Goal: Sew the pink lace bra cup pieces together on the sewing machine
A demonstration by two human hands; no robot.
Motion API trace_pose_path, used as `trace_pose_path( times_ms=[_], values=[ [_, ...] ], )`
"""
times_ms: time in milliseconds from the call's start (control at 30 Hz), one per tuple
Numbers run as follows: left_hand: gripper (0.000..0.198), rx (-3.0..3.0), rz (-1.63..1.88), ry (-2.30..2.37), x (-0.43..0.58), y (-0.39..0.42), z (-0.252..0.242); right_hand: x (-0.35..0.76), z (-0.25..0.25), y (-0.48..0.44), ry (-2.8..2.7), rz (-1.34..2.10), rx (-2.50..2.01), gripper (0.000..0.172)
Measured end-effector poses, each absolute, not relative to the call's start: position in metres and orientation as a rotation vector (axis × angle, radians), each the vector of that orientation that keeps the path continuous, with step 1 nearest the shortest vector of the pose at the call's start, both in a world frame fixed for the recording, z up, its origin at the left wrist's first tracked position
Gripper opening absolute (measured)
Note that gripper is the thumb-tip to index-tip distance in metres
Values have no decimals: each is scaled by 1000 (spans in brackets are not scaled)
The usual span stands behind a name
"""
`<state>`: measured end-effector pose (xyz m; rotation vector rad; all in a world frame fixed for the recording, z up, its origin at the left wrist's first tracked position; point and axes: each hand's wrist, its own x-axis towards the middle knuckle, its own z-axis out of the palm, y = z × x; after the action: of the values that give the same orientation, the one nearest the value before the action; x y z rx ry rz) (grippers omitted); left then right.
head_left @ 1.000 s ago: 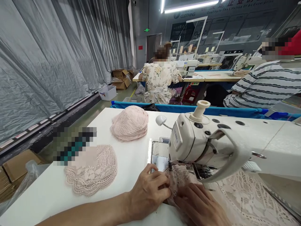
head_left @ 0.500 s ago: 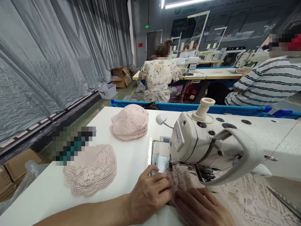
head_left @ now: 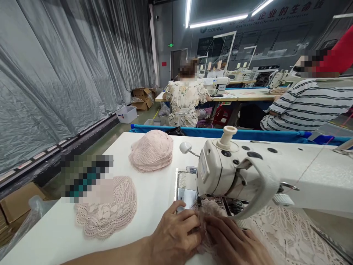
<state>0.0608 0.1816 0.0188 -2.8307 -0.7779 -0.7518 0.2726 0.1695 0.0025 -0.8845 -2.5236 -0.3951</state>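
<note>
A white sewing machine (head_left: pixel 217 173) stands at the right of the table. Just in front of its presser foot (head_left: pixel 199 201), pale pink lace (head_left: pixel 209 209) is bunched under my fingers. My left hand (head_left: pixel 178 230) grips the left edge of this lace with bent fingers, its index finger reaching over the metal needle plate (head_left: pixel 185 195). Close against it, my right hand (head_left: pixel 234 239) has its fingers together on the lace; their tips are partly hidden in the folds. More patterned lace (head_left: pixel 292 232) spreads to the right, beneath the machine arm.
A pile of pink lace cups (head_left: pixel 151 151) sits at the table's far side. Flat scalloped lace pieces (head_left: pixel 107 209) lie at the left. A dark metal tool (head_left: pixel 331 243) rests at the right edge. Beyond the blue cloth trough (head_left: pixel 248 134), two people sit at another bench.
The view has tilted up and shifted slightly. My right hand has come a little nearer the presser foot, and the lace between my hands is more bunched. My left hand keeps its grip.
</note>
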Motion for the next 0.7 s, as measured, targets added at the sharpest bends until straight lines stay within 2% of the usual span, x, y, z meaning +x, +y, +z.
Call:
trace_pose_path(
  times_ms=[200, 367, 700],
  values=[
    [13, -2847, -721, -865, 64, 197, 15, 267, 11, 180, -2439, -558, -931, 79],
    [13, -2845, -736, -908, 63, 204, 13, 265, 11, 186, -2386, -564, -968, 71],
    [17, -2809, -684, -894, 61, 206, 20, 270, 8, 186, -2451, -762, -831, 73]
  ],
)
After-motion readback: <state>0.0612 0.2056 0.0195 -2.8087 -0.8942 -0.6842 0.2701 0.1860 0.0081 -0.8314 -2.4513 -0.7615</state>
